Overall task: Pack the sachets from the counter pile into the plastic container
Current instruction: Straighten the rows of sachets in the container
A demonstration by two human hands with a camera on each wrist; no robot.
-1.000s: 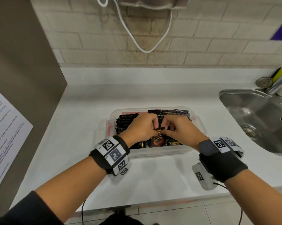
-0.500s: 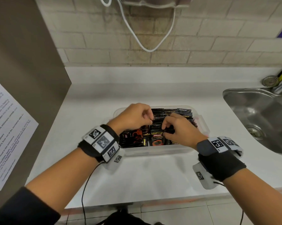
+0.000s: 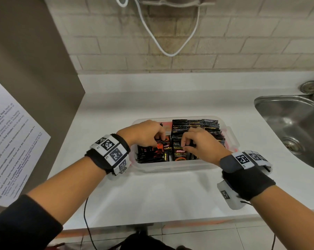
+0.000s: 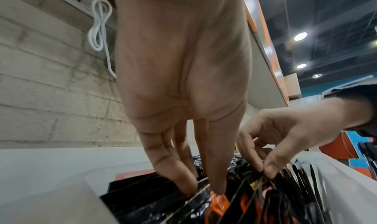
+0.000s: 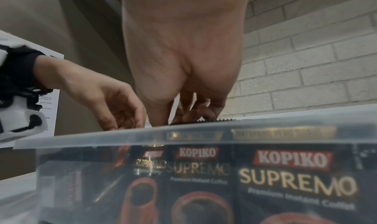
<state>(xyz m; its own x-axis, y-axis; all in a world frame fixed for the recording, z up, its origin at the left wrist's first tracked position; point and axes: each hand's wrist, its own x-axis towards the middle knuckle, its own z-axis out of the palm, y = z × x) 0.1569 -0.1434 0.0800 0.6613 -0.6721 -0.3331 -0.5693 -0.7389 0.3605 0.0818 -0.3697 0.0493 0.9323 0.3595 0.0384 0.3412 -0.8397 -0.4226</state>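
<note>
A clear plastic container (image 3: 172,168) sits on the white counter (image 3: 161,197), packed with upright rows of black Kopiko sachets (image 3: 180,155). Both hands reach into it from above. My left hand (image 3: 159,138) is over the left rows; in the left wrist view its thumb and fingers (image 4: 183,188) pinch the top edge of a black sachet (image 4: 200,200) with an orange corner. My right hand (image 3: 184,145) is over the middle row, thumb and forefinger pinching a sachet top (image 4: 258,181). The right wrist view looks through the container's front wall (image 5: 204,137) at the labels.
A steel sink (image 3: 293,127) is set into the counter at the right, with a metal strainer (image 3: 309,86) behind it. A tall grey-brown panel (image 3: 35,69) bearing a paper notice (image 3: 11,141) closes the left side. A white cable (image 3: 161,46) hangs on the brick wall.
The hands were together over the middle of the container. My left hand has since moved apart to the left rows and taken a sachet top; my right stays at the middle row.
</note>
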